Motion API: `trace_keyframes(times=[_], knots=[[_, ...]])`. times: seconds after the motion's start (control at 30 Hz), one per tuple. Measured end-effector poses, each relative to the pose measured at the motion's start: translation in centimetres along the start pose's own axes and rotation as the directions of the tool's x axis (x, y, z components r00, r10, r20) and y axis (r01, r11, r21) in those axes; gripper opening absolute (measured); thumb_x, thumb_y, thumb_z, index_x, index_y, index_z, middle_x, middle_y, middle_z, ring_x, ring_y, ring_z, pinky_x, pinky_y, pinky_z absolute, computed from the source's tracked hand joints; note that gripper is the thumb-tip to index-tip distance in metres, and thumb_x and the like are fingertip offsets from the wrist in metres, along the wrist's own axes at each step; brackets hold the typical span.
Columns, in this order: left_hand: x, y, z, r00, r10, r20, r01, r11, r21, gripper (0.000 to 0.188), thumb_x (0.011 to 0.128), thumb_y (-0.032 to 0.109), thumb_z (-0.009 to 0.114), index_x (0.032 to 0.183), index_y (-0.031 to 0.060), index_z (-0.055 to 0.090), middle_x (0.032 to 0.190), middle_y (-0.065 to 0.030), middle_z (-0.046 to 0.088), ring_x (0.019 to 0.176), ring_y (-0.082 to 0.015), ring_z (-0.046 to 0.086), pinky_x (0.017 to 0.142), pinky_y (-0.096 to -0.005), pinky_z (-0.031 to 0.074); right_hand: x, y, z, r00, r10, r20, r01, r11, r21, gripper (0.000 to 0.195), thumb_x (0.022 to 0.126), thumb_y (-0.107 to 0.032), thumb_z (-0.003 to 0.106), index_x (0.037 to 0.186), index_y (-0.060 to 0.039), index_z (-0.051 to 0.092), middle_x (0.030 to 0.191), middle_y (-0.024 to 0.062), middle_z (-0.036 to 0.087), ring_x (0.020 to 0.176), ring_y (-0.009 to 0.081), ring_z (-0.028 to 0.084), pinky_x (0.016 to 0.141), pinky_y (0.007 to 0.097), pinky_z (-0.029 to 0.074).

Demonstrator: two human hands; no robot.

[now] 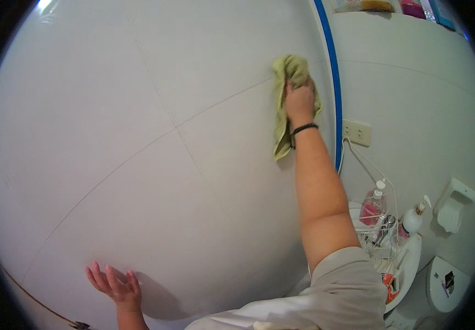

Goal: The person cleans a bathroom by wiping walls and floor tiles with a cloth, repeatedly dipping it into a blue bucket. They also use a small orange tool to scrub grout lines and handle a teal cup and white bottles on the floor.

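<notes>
A yellow-green cloth [280, 99] is bunched in my right hand [300, 101], which presses it against the white wall [221, 165] near the wall's right edge. Part of the cloth hangs down beside the wrist, where I wear a dark braided bracelet. The right arm reaches far up, its elbow almost straight. At the lower left, my left hand [118, 286] is raised by the same wall, fingers spread and slightly bent, holding nothing; its shadow falls to its right. Whether its fingertips touch the wall, I cannot tell.
A blue strip [332, 70] runs down right of the cloth, beside a wall outlet [357, 132]. Lower right are a white wire rack [394, 206] with bottles, a pump bottle [411, 222], a sink [412, 255], a ceramic wall holder [453, 206] and a toilet tank [439, 284]. Toiletries line the top right.
</notes>
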State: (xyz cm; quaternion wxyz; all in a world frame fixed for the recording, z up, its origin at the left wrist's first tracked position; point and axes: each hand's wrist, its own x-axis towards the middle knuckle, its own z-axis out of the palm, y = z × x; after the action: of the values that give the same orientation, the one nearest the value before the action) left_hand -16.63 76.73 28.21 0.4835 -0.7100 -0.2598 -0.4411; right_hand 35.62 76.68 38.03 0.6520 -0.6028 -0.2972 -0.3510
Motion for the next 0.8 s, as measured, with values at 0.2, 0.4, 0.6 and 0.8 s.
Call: trace_keyframes(times=[0.2, 0.4, 0.6, 0.8], knots=[[-0.3, 0.2, 0.0, 0.997, -0.060, 0.049, 0.055, 0.994, 0.096, 0.046, 0.082, 0.026, 0.046, 0.120, 0.0068, 0.028, 0.126, -0.0203, 0.024, 0.117, -0.0413, 0.021, 0.092, -0.0532, 0.022, 8.8, 8.4, 1.4, 0.990, 0.141, 0.021, -0.139, 0.986, -0.096, 0.048, 0.084, -0.036, 0.039, 0.110, 0.0042, 0.042, 0.109, 0.0232, 0.045, 0.099, 0.0365, 0.043, 0.081, 0.0387, 0.036], [0.9, 0.1, -0.4, 0.999, 0.011, 0.042, -0.017, 0.989, 0.148, 0.046, 0.084, 0.025, 0.045, 0.120, 0.0017, 0.029, 0.126, -0.0195, 0.028, 0.118, -0.0355, 0.023, 0.095, -0.0484, 0.020, 4.2, 12.3, 0.6, 0.994, 0.106, -0.032, -0.105, 0.994, 0.032, 0.039, 0.083, -0.024, 0.042, 0.110, 0.0036, 0.042, 0.112, 0.0224, 0.044, 0.103, 0.0363, 0.041, 0.086, 0.0393, 0.033], [0.9, 0.8, 0.7, 0.999, 0.045, -0.003, -0.044, 0.992, 0.122, 0.047, 0.083, 0.028, 0.046, 0.119, 0.0012, 0.032, 0.124, -0.0175, 0.033, 0.118, -0.0326, 0.025, 0.097, -0.0460, 0.020, -6.3, 20.9, -0.1, 0.995, 0.095, -0.039, -0.097, 0.995, -0.038, 0.042, 0.083, -0.023, 0.042, 0.117, 0.0016, 0.035, 0.120, 0.0198, 0.037, 0.109, 0.0343, 0.035, 0.091, 0.0358, 0.028], [1.1, 0.6, 0.2, 0.997, 0.070, -0.010, -0.069, 0.993, 0.097, 0.046, 0.083, 0.028, 0.047, 0.118, 0.0009, 0.033, 0.125, -0.0175, 0.032, 0.118, -0.0326, 0.025, 0.097, -0.0459, 0.020, -12.5, 25.1, -1.4, 0.847, 0.523, 0.097, -0.531, 0.824, 0.196, 0.045, 0.084, -0.027, 0.040, 0.121, -0.0030, 0.032, 0.121, 0.0166, 0.037, 0.109, 0.0310, 0.037, 0.090, 0.0340, 0.029]])
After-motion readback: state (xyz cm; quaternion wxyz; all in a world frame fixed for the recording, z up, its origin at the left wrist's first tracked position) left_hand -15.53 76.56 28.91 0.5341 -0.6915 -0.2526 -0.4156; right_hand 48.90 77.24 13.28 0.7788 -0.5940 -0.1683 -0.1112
